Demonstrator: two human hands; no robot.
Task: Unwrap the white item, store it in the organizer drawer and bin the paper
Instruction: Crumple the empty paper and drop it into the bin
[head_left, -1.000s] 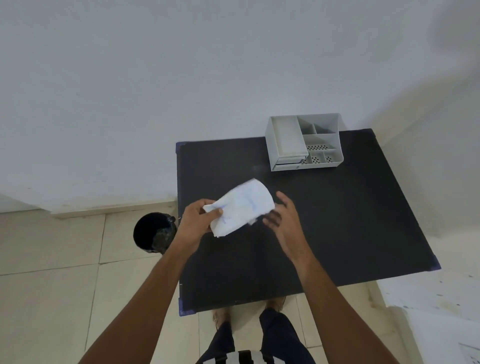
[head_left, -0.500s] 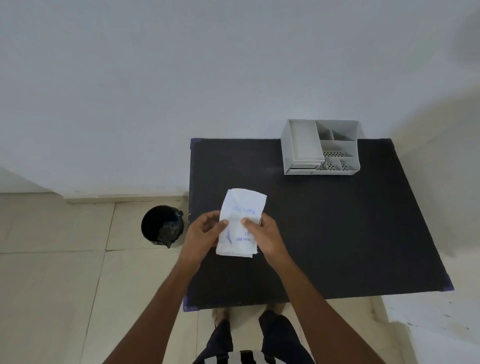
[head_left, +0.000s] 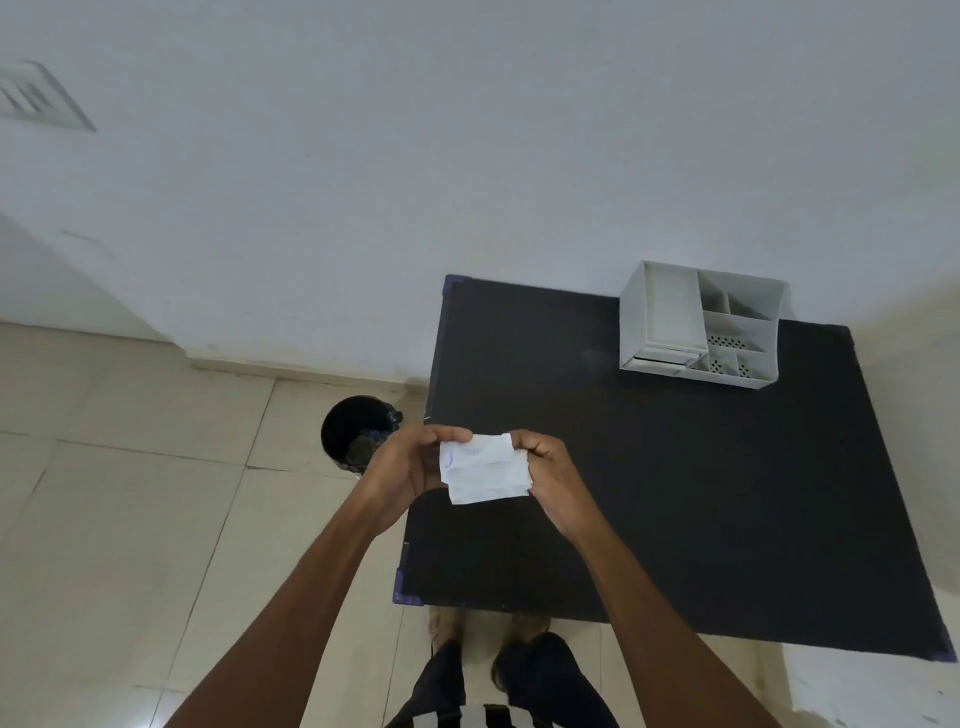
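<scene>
A white paper wrapper (head_left: 483, 467) with faint blue print is held above the left edge of the black table (head_left: 649, 467). My left hand (head_left: 410, 465) pinches its left end and my right hand (head_left: 550, 467) grips its right end. The paper looks folded and creased; what it wraps is hidden. The light grey organizer (head_left: 701, 325) stands at the table's far right, its small drawer at the bottom left of its front face. A black bin (head_left: 356, 431) sits on the floor just left of the table, partly behind my left hand.
A white wall runs behind the table. Beige floor tiles (head_left: 130, 519) spread to the left. My feet show below the table's near edge.
The wrapper went from upright and unfolded to folded sideways between both hands. The hands shifted left toward the table's edge, and the view swung left.
</scene>
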